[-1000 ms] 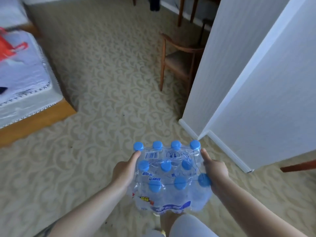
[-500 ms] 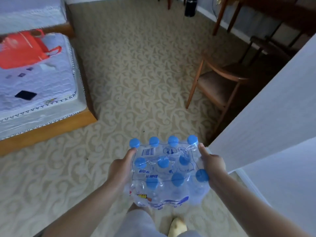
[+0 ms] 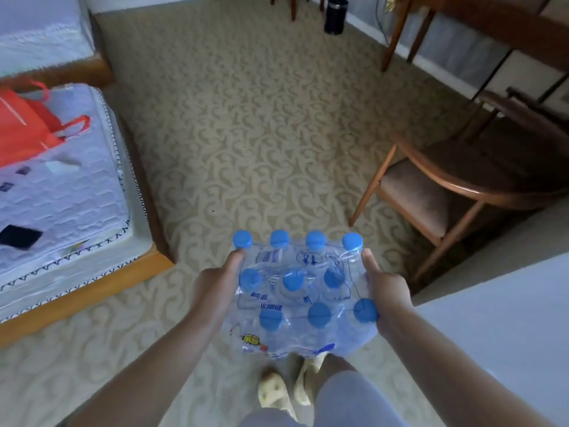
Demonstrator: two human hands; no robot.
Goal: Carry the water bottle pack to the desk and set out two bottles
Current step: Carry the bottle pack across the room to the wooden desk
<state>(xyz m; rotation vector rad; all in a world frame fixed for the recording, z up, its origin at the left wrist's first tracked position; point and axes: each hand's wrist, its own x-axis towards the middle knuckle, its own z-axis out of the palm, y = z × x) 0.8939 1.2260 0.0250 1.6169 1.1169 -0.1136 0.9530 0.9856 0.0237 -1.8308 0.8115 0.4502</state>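
The water bottle pack (image 3: 300,298) is a clear shrink-wrapped bundle of small bottles with blue caps, ten caps showing, with blue print and a small yellow mark on the film. It is held upright above the carpet, at about six o'clock in view. The bench (image 3: 492,29), probably the dark wooden top, lies at one o'clock.

Water bottle pack (image 3: 300,298): clear film with blue print and a small yellow-and-red mark, over bottles with bright blue caps (image 3: 320,314). Carpet (image 3: 246,118): beige with a paler scroll pattern. Mattress (image 3: 58,195): white, quilted, edged with a dark zigzag trim, on a light wooden bed frame (image 3: 92,291). Bag (image 3: 27,131): red-orange. Chair (image 3: 446,192): brown wood with a dull brown seat. Bin (image 3: 335,16): black. Slippers (image 3: 274,392): pale yellow
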